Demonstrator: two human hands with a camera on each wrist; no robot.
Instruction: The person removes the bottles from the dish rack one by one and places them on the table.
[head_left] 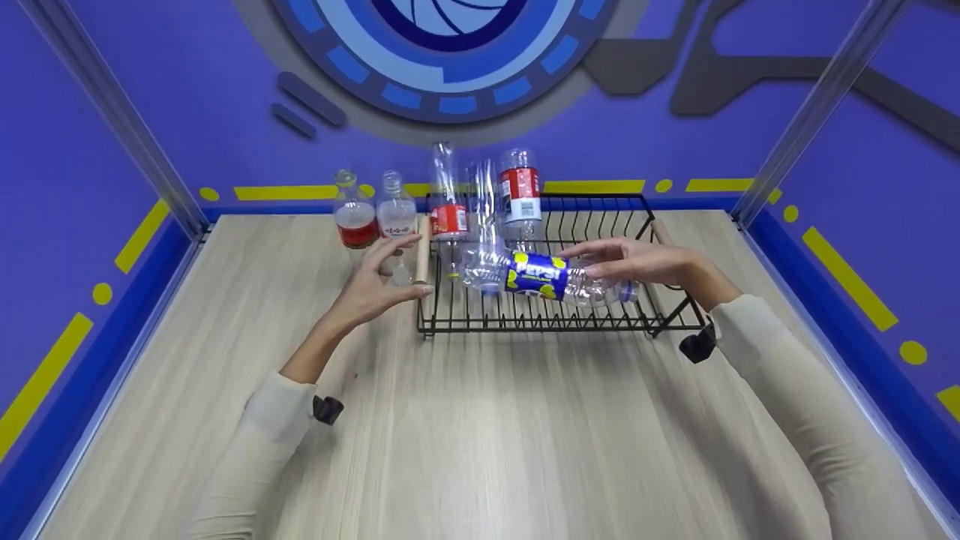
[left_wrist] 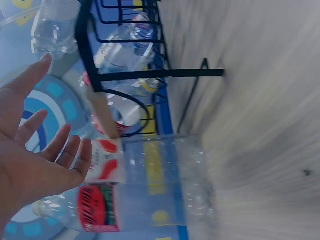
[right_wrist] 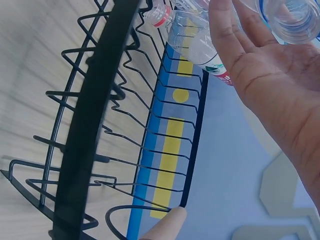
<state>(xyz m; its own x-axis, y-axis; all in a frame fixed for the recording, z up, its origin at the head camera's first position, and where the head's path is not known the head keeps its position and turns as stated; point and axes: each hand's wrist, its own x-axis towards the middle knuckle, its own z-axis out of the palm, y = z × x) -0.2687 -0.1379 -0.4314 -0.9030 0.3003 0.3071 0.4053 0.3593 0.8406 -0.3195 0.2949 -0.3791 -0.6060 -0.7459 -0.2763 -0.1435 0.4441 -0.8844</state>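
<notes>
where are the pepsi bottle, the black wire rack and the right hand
Pepsi bottle (head_left: 535, 276): head view, on its blue label.
Black wire rack (right_wrist: 96, 117): right wrist view, on its thick black bar.
Right hand (head_left: 641, 262): head view, on the back of the hand.

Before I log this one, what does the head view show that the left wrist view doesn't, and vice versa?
Head only: the right hand and the blue, yellow-patterned label on the clear plastic bottle it holds.
Left wrist only: a red disc with dark stripes on one upright clear bottle.
Both: the left hand, that upright bottle, the red-and-white-labelled clear bottle next to it, and the black wire rack with its pale wooden handle.
</notes>
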